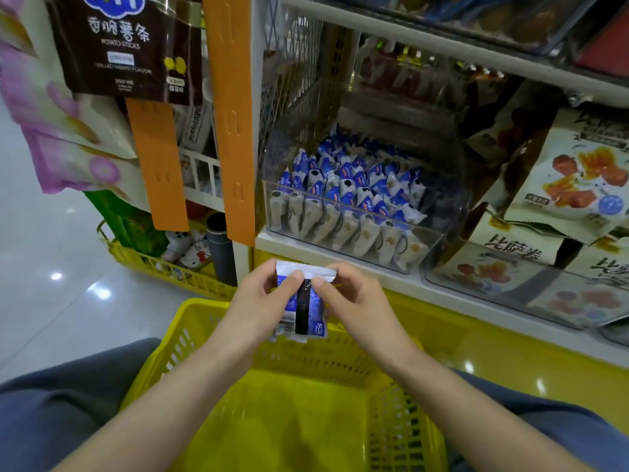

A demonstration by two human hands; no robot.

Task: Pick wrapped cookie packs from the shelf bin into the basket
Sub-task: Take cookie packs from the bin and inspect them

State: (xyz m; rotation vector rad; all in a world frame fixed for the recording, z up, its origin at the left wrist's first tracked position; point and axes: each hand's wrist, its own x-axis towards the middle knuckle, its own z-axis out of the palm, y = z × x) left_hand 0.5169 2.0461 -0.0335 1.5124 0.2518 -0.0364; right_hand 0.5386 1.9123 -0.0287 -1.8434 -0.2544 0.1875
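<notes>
A blue and white wrapped cookie pack (304, 308) hangs upright over the far rim of the yellow basket (401, 424). My left hand (262, 301) grips its left side with the thumb on the front. My right hand (354, 301) pinches its upper right edge. Both hands sit just below the shelf edge. Above them a clear plastic shelf bin (439, 212) holds several rows of the same cookie packs (354, 195). The basket's inside looks bare where I can see it.
Large snack bags (575, 185) fill the bin to the right. An orange hanging strip (231, 117) and a brown potato-stick bag (129, 46) hang at the left. A second yellow basket (153, 264) with goods stands on the floor at the left. My knees flank the basket.
</notes>
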